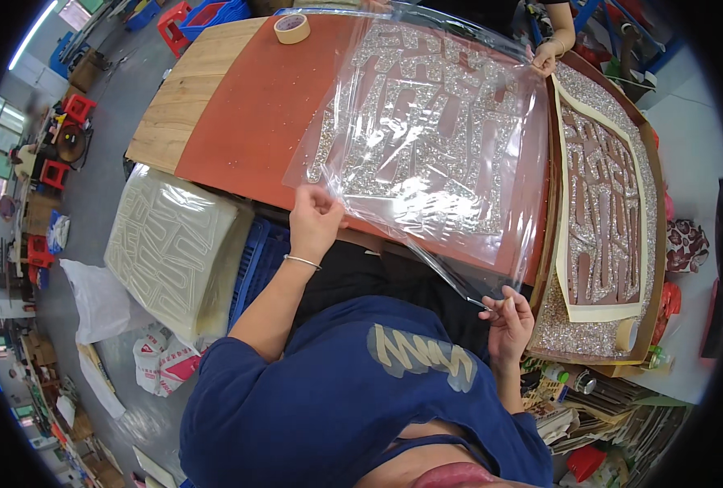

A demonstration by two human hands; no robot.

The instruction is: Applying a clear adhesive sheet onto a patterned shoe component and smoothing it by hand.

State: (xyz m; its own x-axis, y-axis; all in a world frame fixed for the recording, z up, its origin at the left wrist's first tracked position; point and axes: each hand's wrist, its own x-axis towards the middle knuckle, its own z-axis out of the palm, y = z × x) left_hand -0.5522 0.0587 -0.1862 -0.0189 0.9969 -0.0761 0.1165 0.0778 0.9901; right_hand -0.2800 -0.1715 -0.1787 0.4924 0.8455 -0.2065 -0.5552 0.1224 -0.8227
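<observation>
A clear plastic film [361, 195] spreads over a red mat [251, 98] on the table. Beneath or on it lies a sheet of glittering stones [426, 154] with elongated bare shapes; which side of the film the stones are on, I cannot tell. At the film's near left edge, my left hand [316, 218] is closed in a pinch on it. Lower right, my right hand [508, 321] pinches the near right corner, with the film's edge slack between both hands. Another person's hand [547, 60] grips the far right corner.
To the right, a brown-rimmed tray [550, 268] holds loose stones and a cream-bordered stencil sheet [605, 312]. A tape roll [292, 29] lies on the mat's far edge. On the left stand a stack of patterned clear sheets [162, 244], a blue crate [249, 259] and plastic bags [101, 305].
</observation>
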